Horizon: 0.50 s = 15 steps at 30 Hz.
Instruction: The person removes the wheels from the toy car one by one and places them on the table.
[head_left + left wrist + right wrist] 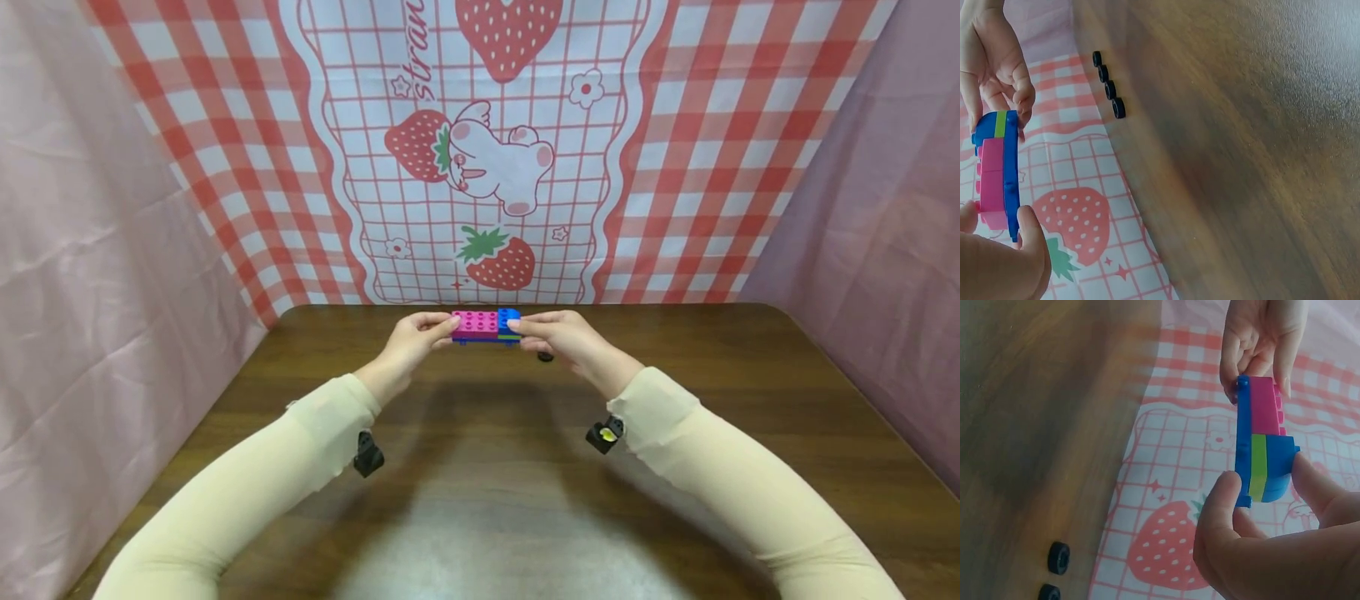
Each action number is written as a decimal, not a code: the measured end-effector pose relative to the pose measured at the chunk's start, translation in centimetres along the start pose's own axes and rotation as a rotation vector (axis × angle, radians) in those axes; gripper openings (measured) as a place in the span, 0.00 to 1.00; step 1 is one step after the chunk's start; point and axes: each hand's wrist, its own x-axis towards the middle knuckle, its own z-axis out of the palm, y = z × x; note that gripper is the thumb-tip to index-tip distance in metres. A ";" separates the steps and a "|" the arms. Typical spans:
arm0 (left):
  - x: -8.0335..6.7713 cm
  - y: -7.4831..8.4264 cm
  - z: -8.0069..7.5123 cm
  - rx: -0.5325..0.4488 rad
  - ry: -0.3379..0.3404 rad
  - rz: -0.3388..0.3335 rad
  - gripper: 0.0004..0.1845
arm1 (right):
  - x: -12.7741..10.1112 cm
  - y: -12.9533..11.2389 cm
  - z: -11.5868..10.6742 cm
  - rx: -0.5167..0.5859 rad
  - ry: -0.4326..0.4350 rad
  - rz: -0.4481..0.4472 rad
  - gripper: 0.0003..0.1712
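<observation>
A small toy-brick block (485,326) hangs above the far part of the brown table (480,467), held between both hands. It has a pink part (991,178), a blue part with a green stripe (1259,467) and a long blue base plate (1243,440). My left hand (411,340) pinches the pink end between thumb and fingers (1029,240). The blue end is pinched by my right hand (564,335), thumb under and finger on top (1313,487). A row of small black wheels (1108,84) lies on the table beneath; one wheel (545,357) shows under the right hand.
A red-checked strawberry cloth (480,150) hangs behind the table's far edge, with pink cloth (90,275) on both sides. The wheels (1055,569) lie close to that far edge. Bare brown tabletop stretches between my arms.
</observation>
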 end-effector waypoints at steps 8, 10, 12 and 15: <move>1.2 -0.6 -0.2 0.137 0.032 -0.004 0.22 | 1.6 0.9 0.5 -0.010 0.076 0.055 0.35; 1.7 -0.7 -0.3 0.163 0.036 -0.005 0.21 | 2.0 1.1 0.6 -0.014 0.102 0.065 0.35; 2.2 -0.9 -0.3 0.181 0.039 -0.004 0.21 | 2.5 1.2 0.8 -0.009 0.121 0.067 0.35; 2.9 -1.2 -0.4 0.199 0.039 0.000 0.21 | 3.4 1.6 1.0 0.014 0.130 0.062 0.34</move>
